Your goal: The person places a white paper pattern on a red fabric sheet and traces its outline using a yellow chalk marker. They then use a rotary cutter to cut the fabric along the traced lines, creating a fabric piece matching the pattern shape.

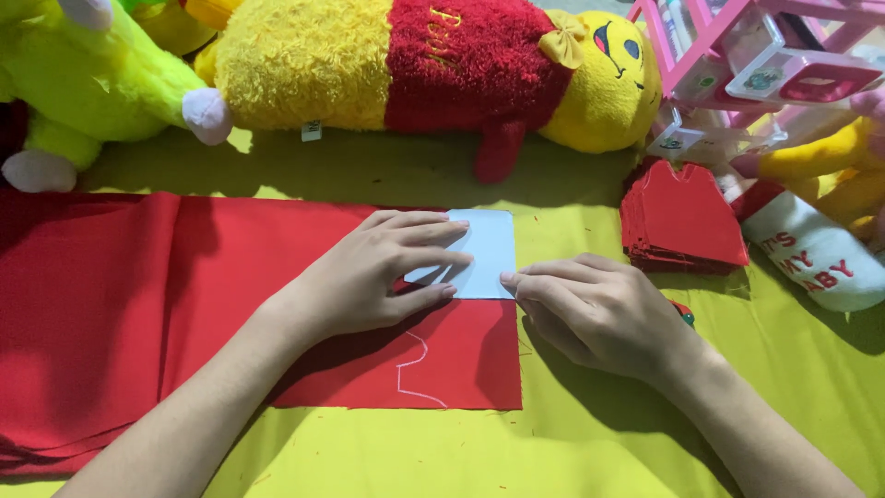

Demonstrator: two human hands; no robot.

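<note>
While left hand point(378, 272) presses flat, spread on one white template point(484, 251), right hand point(590, 309) pinches its edge; one red cloth point(230, 304) beneath.

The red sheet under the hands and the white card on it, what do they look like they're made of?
The red sheet looks like woven cloth with a matte finish: it folds softly at the left and has a frayed, thread-shedding right edge. The white card looks like stiff paper or thin plastic; it lies flat with rounded corners and a smooth, faintly glossy face. The left hand presses it down and the right hand touches its edge.
</note>
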